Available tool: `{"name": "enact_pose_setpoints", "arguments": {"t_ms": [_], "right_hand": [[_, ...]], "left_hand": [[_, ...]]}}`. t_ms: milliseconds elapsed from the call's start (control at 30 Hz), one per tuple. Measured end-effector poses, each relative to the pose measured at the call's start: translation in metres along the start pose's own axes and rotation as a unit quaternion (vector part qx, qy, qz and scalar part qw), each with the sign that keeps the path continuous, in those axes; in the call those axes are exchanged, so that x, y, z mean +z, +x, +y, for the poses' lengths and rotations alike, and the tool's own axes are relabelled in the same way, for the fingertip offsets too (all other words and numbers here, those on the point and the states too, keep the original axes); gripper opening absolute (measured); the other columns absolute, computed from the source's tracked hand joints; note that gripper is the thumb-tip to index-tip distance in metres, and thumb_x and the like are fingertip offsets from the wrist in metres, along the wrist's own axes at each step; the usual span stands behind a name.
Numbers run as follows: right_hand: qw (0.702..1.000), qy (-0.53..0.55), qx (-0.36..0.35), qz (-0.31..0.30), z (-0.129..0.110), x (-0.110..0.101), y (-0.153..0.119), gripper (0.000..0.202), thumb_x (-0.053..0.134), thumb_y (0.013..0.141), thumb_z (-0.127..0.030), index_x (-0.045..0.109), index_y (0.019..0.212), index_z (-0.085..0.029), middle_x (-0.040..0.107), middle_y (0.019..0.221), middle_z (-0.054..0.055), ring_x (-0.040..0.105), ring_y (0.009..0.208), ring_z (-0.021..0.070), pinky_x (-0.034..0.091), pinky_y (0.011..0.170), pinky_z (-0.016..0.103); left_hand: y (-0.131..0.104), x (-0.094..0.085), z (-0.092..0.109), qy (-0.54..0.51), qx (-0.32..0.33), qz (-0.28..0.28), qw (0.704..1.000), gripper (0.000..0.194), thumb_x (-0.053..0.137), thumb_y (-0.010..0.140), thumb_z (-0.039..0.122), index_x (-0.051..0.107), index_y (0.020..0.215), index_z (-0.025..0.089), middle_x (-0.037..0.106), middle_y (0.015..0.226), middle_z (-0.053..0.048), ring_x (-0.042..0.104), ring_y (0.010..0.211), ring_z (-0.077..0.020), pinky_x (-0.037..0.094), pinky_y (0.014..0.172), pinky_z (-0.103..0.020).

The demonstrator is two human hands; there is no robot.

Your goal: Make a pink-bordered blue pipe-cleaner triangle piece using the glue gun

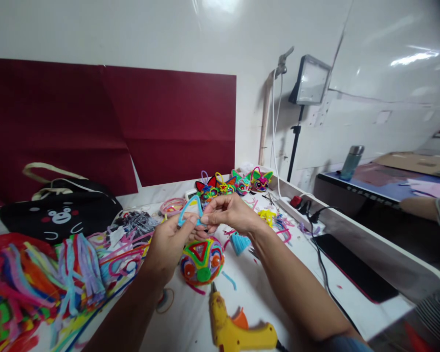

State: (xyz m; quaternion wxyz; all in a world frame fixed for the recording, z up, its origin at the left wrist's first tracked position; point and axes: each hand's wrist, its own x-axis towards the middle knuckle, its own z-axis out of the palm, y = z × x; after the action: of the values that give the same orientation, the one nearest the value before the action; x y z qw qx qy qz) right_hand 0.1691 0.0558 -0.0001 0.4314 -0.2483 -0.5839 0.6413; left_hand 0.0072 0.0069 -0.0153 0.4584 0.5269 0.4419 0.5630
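A light-blue pipe cleaner [184, 209] is bent into a triangle and held up above the table. My left hand [170, 242] pinches its lower left corner between thumb and fingers. My right hand [227, 213] grips the lower right corner, its fingertips close to my left thumb. Just below my hands sits a round, colourful pipe-cleaner animal head [199, 261], with orange eyes, a green nose and a red triangle on the forehead. A yellow glue gun [242, 335] lies in front of it, nozzle towards the head. A short blue pipe-cleaner piece [229, 280] rests beside the head.
Bundles of coloured pipe cleaners [82, 274] cover the left side, before a black bag [62, 210]. Several finished animal heads [261, 181] stand at the back. On the right are a power strip [300, 215], a black phone [354, 268] and another person's arm [420, 209].
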Motion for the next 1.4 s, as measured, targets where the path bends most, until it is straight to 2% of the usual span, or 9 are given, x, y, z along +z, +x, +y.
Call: {"name": "enact_pose_setpoints", "arguments": {"t_ms": [133, 367, 700, 933, 1100, 1200, 1400], "right_hand": [[0.998, 0.044, 0.013, -0.039, 0.003, -0.004, 0.002, 0.039, 0.091, 0.049, -0.034, 0.068, 0.071, -0.012, 0.069, 0.058, 0.0, 0.067, 0.054, 0.0114, 0.056, 0.055, 0.022], [0.998, 0.052, 0.017, -0.038, 0.008, -0.005, 0.006, 0.038, 0.092, 0.048, -0.032, 0.068, 0.07, -0.011, 0.07, 0.057, 0.0, 0.068, 0.054, 0.0114, 0.057, 0.054, 0.021], [1.0, 0.017, 0.009, -0.01, 0.004, 0.001, 0.002, 0.035, 0.09, 0.048, -0.026, 0.068, 0.069, -0.01, 0.068, 0.053, 0.0, 0.065, 0.05, 0.0111, 0.056, 0.053, 0.021], [1.0, -0.002, 0.019, 0.018, 0.002, 0.007, 0.002, 0.024, 0.085, 0.051, -0.019, 0.066, 0.065, -0.011, 0.065, 0.047, -0.001, 0.061, 0.044, 0.0098, 0.052, 0.048, 0.019], [0.999, -0.005, 0.016, 0.04, 0.003, 0.008, 0.001, 0.021, 0.082, 0.053, -0.018, 0.065, 0.065, -0.012, 0.065, 0.048, -0.002, 0.06, 0.042, 0.0096, 0.051, 0.047, 0.02], [1.0, 0.003, 0.006, 0.026, 0.0, 0.008, -0.001, 0.026, 0.085, 0.053, -0.022, 0.066, 0.067, -0.012, 0.065, 0.051, -0.002, 0.061, 0.044, 0.0093, 0.052, 0.049, 0.02], [1.0, 0.023, 0.007, -0.018, -0.008, 0.0, -0.004, 0.035, 0.085, 0.058, -0.041, 0.069, 0.071, -0.012, 0.069, 0.062, 0.001, 0.064, 0.053, 0.0095, 0.055, 0.052, 0.02]], "left_hand": [[0.0, 0.002, 0.007, -0.031, -0.017, -0.002, 0.999, 0.029, 0.076, 0.068, 0.039, 0.064, 0.076, 0.014, 0.07, 0.068, -0.003, 0.067, 0.061, -0.0173, 0.055, 0.064, -0.028], [-0.001, 0.002, 0.012, -0.027, -0.017, -0.004, 0.999, 0.027, 0.077, 0.067, 0.038, 0.063, 0.072, 0.015, 0.069, 0.065, -0.003, 0.065, 0.058, -0.017, 0.054, 0.058, -0.027], [0.0, -0.004, 0.001, 0.016, 0.016, -0.007, 1.0, 0.023, 0.07, 0.076, 0.037, 0.068, 0.084, 0.016, 0.072, 0.07, -0.004, 0.067, 0.062, -0.0173, 0.052, 0.061, -0.025], [-0.002, -0.004, 0.002, 0.039, 0.017, 0.0, 0.999, 0.026, 0.071, 0.076, 0.038, 0.069, 0.089, 0.016, 0.073, 0.073, -0.004, 0.069, 0.065, -0.0197, 0.054, 0.066, -0.028], [0.0, -0.004, 0.0, 0.002, 0.017, -0.024, 1.0, 0.025, 0.071, 0.075, 0.039, 0.069, 0.088, 0.018, 0.073, 0.077, -0.004, 0.068, 0.067, -0.02, 0.054, 0.066, -0.029], [0.001, -0.004, 0.002, -0.015, 0.017, -0.025, 0.999, 0.025, 0.073, 0.073, 0.039, 0.068, 0.083, 0.016, 0.072, 0.076, -0.004, 0.067, 0.065, -0.0181, 0.054, 0.067, -0.028], [-0.002, 0.002, 0.015, -0.04, -0.001, 0.017, 0.999, 0.027, 0.08, 0.063, 0.037, 0.064, 0.069, 0.016, 0.064, 0.061, 0.001, 0.06, 0.056, -0.0127, 0.052, 0.061, -0.022]]}}
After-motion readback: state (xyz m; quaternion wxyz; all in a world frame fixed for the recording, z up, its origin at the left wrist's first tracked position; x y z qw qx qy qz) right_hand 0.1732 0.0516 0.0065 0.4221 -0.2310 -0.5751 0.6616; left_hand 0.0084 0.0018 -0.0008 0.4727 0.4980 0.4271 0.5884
